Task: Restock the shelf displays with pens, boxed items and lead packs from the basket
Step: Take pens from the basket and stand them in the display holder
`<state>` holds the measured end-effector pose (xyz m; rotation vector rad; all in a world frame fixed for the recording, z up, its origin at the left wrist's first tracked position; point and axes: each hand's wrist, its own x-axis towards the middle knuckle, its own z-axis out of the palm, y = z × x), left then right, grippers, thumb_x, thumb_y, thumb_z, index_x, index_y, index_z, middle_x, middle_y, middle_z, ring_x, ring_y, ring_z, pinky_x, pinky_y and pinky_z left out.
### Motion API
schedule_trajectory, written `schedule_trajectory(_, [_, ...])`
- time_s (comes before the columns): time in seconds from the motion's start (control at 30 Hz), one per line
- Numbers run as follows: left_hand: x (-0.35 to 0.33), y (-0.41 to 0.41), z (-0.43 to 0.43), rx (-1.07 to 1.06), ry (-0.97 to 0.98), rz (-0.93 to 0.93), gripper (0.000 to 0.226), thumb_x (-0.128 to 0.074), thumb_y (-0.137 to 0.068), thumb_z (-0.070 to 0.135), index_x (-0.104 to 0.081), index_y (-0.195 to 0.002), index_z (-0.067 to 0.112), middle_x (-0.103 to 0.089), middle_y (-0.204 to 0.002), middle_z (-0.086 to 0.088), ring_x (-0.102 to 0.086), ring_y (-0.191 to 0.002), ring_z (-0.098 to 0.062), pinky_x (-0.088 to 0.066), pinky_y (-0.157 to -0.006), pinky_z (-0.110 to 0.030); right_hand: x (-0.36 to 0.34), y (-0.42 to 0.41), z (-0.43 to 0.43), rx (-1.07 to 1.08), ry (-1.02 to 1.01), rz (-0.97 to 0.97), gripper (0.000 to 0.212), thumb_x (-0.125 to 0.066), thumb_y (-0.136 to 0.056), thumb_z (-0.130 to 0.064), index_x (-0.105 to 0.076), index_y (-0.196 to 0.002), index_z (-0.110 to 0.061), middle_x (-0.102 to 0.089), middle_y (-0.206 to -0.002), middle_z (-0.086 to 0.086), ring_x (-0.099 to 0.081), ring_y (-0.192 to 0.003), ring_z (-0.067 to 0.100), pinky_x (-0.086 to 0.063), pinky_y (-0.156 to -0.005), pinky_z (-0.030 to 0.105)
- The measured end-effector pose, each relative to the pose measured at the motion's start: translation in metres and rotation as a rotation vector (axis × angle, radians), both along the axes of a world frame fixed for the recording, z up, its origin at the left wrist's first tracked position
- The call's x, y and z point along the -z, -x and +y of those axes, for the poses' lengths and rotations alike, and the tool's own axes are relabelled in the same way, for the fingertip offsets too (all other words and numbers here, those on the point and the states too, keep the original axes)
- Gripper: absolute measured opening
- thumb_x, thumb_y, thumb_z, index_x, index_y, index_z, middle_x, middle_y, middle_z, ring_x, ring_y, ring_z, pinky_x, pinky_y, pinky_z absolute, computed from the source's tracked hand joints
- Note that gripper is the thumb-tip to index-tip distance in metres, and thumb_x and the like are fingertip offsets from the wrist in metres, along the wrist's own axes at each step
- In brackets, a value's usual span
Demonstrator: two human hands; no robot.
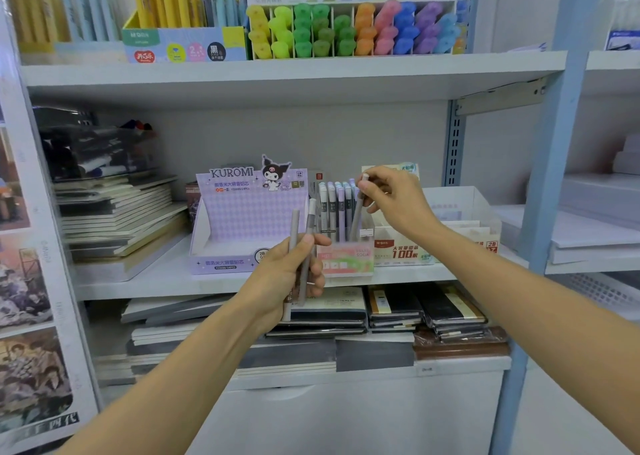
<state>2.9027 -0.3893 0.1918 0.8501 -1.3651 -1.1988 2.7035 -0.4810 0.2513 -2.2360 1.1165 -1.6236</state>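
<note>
The right hand (394,205) pinches the top of one grey pen (357,212), held upright with its lower end inside the pink display box (346,264) on the middle shelf (156,281), beside about five standing pens (331,208). The left hand (291,278) grips two more grey pens (308,232), nearer than the box. I think the pen may catch on its neighbours and tip them, or the loosely held pair may slip.

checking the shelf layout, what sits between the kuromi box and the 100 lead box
In the head view, a pink pen display stands between the Kuromi box and the 100 lead box, holding upright pens.
</note>
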Motion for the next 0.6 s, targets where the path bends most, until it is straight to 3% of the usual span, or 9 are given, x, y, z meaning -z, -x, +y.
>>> schedule_trajectory(0.3, [0.002,0.001,-0.007,0.011,0.017,0.007,0.03,-0.045,-0.102,0.036,-0.066,-0.116,0.019,-0.05,-0.061,0.002,-0.046,-0.049,-0.01,-0.038,-0.044,-0.019,-0.005,-0.002,-0.004,-0.028,0.019,0.045,0.016,-0.057,-0.096,-0.011,-0.068,-0.104,-0.003,-0.069,-0.084,0.01,-0.069,-0.072,0.019,-0.058,-0.071,0.024])
schedule_trajectory(0.6, [0.006,-0.002,-0.015,0.009,-0.021,0.004,0.03,-0.044,-0.102,0.033,-0.064,-0.118,0.017,-0.05,-0.06,0.003,-0.041,-0.046,-0.008,-0.031,-0.04,-0.018,-0.013,0.014,-0.008,-0.098,-0.111,0.132,0.019,-0.053,-0.098,-0.013,-0.065,-0.103,0.001,-0.07,-0.09,0.015,-0.071,-0.078,0.019,-0.059,-0.074,0.025])
